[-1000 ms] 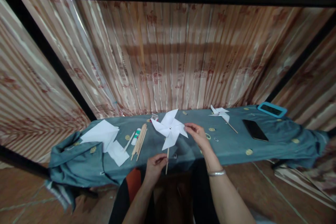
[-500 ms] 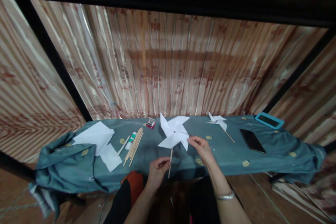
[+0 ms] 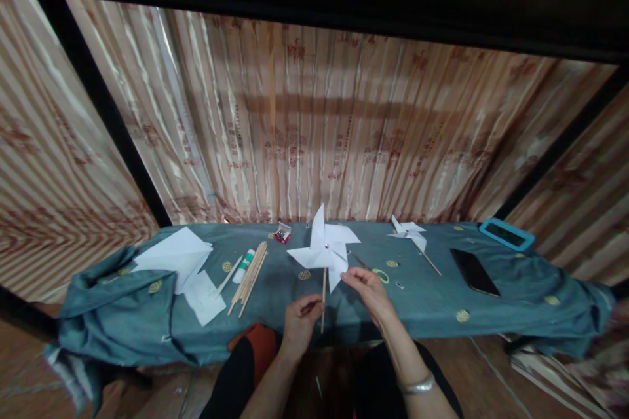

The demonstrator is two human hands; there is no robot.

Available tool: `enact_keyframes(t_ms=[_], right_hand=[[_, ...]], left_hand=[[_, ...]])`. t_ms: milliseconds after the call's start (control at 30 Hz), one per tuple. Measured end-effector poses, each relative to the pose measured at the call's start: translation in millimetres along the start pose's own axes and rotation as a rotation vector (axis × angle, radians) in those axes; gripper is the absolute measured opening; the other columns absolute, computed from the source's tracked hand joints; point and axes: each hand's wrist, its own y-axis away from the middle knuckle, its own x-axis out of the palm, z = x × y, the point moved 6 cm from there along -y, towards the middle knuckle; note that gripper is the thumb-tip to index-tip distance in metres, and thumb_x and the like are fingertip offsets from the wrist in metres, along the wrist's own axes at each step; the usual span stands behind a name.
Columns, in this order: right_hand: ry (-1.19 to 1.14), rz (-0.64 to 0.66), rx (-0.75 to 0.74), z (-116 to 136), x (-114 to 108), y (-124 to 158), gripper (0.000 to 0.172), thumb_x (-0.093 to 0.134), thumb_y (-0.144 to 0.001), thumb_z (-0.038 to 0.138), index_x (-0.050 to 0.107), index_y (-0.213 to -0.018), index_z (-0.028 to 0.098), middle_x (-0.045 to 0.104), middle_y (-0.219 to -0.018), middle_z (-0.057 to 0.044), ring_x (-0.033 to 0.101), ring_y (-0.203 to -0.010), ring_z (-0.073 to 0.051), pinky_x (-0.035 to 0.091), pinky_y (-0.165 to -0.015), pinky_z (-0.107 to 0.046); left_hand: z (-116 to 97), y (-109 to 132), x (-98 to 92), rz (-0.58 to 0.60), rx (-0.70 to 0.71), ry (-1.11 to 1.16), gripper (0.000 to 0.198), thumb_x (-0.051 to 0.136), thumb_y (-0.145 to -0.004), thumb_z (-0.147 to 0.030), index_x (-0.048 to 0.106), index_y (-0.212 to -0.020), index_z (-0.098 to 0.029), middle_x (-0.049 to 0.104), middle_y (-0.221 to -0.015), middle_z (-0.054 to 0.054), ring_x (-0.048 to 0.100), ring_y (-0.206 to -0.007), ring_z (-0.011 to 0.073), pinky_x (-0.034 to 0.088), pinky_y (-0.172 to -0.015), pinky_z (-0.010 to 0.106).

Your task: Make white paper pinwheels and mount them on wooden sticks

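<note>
A white paper pinwheel (image 3: 327,245) with a small round pin at its centre stands upright on a thin wooden stick (image 3: 323,314). My left hand (image 3: 301,324) pinches that stick below the blades. Fingers of my right hand (image 3: 368,291) are closed at the tip of the lower right blade. Behind my right hand, partly hidden, lie scissors (image 3: 381,275) with yellow-green handles. Another, smaller-looking pinwheel (image 3: 410,231) on a stick lies farther right on the cloth.
The teal cloth (image 3: 422,314) bears white paper sheets (image 3: 174,255), a glue stick (image 3: 244,266), several wooden sticks (image 3: 250,278), a small red box (image 3: 282,234), a black phone (image 3: 474,272) and a blue-framed device (image 3: 506,234). A striped curtain hangs behind.
The held pinwheel's blades have turned clockwise, and my right hand has moved left and down with a blade tip. The scissors now show beside it. My left hand still holds the stick.
</note>
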Motion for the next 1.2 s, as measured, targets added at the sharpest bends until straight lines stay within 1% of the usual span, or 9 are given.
enact_keyframes(t_ms=[133, 433, 533, 600, 733, 800, 900, 1000, 1200], right_hand=[[0.022, 0.033, 0.003, -6, 10, -1, 0.042, 0.079, -0.055, 0.057, 0.059, -0.051, 0.02, 0.047, -0.049, 0.005, 0.037, -0.052, -0.011, 0.027, -0.053, -0.026], [0.055, 0.104, 0.013, -8, 29, 2, 0.044, 0.079, -0.053, 0.061, 0.067, -0.055, 0.019, 0.058, -0.052, 0.002, 0.046, -0.053, -0.013, 0.035, -0.057, -0.027], [0.074, 0.087, -0.004, -3, 19, 3, 0.043, 0.078, -0.055, 0.061, 0.068, -0.052, 0.019, 0.06, -0.053, 0.0, 0.049, -0.055, -0.014, 0.037, -0.058, -0.029], [0.068, 0.01, -0.03, 1, 2, 1, 0.043, 0.076, -0.058, 0.062, 0.067, -0.05, 0.02, 0.064, -0.056, -0.002, 0.053, -0.059, -0.016, 0.04, -0.061, -0.03], [0.008, -0.366, -0.118, 9, -48, -3, 0.041, 0.078, -0.056, 0.06, 0.071, -0.059, 0.02, 0.069, -0.064, -0.004, 0.058, -0.065, -0.018, 0.044, -0.067, -0.032], [-0.004, -0.48, -0.15, 10, -62, -5, 0.043, 0.08, -0.054, 0.058, 0.073, -0.069, 0.019, 0.071, -0.07, -0.004, 0.06, -0.069, -0.019, 0.046, -0.069, -0.032], [-0.034, -0.459, -0.153, 9, -64, -10, 0.047, 0.081, -0.052, 0.056, 0.075, -0.08, 0.019, 0.073, -0.076, -0.005, 0.062, -0.073, -0.019, 0.048, -0.071, -0.032], [-0.063, -0.412, -0.117, 7, -59, -14, 0.044, 0.083, -0.049, 0.054, 0.075, -0.075, 0.02, 0.072, -0.072, -0.004, 0.061, -0.069, -0.018, 0.048, -0.067, -0.031], [-0.087, -0.391, -0.058, 2, -57, -15, 0.037, 0.085, -0.044, 0.048, 0.074, -0.064, 0.02, 0.068, -0.061, -0.001, 0.055, -0.058, -0.015, 0.043, -0.057, -0.029]], left_hand=[[-1, -2, 1.0, 0.01, 0.0, 0.014, 0.024, 0.083, -0.049, -0.035, 0.077, -0.066, -0.02, 0.071, -0.067, 0.004, 0.063, -0.063, 0.0177, 0.051, -0.066, 0.029], [-4, -2, 2.2, 0.011, -0.011, 0.006, 0.021, 0.082, -0.05, -0.033, 0.077, -0.066, -0.02, 0.07, -0.064, 0.002, 0.06, -0.061, 0.0164, 0.049, -0.064, 0.028], [-5, -5, -0.2, 0.007, -0.022, 0.005, 0.021, 0.081, -0.05, -0.033, 0.077, -0.065, -0.02, 0.07, -0.064, 0.002, 0.061, -0.061, 0.0162, 0.049, -0.064, 0.027], [-5, -7, -2.6, 0.002, -0.033, 0.005, 0.021, 0.081, -0.049, -0.033, 0.076, -0.065, -0.02, 0.07, -0.064, 0.002, 0.061, -0.06, 0.0155, 0.049, -0.064, 0.027], [-4, -10, -4.5, 0.028, -0.064, -0.007, 0.022, 0.081, -0.049, -0.033, 0.076, -0.064, -0.019, 0.069, -0.06, 0.001, 0.06, -0.057, 0.0142, 0.048, -0.061, 0.026], [-3, -11, -3.1, 0.063, -0.081, -0.021, 0.021, 0.081, -0.049, -0.032, 0.075, -0.063, -0.018, 0.068, -0.058, 0.001, 0.059, -0.055, 0.0137, 0.047, -0.06, 0.025], [-3, -10, 0.2, 0.117, -0.105, -0.042, 0.02, 0.08, -0.049, -0.031, 0.075, -0.061, -0.016, 0.067, -0.055, 0.001, 0.057, -0.053, 0.0127, 0.045, -0.058, 0.024], [-4, -9, 2.1, 0.148, -0.118, -0.055, 0.018, 0.079, -0.05, -0.029, 0.074, -0.061, -0.016, 0.066, -0.054, 0.0, 0.056, -0.052, 0.012, 0.045, -0.057, 0.023], [-5, -10, 0.9, 0.152, -0.112, -0.074, 0.017, 0.078, -0.051, -0.029, 0.075, -0.062, -0.017, 0.067, -0.055, 0.0, 0.058, -0.054, 0.0118, 0.045, -0.058, 0.023]])
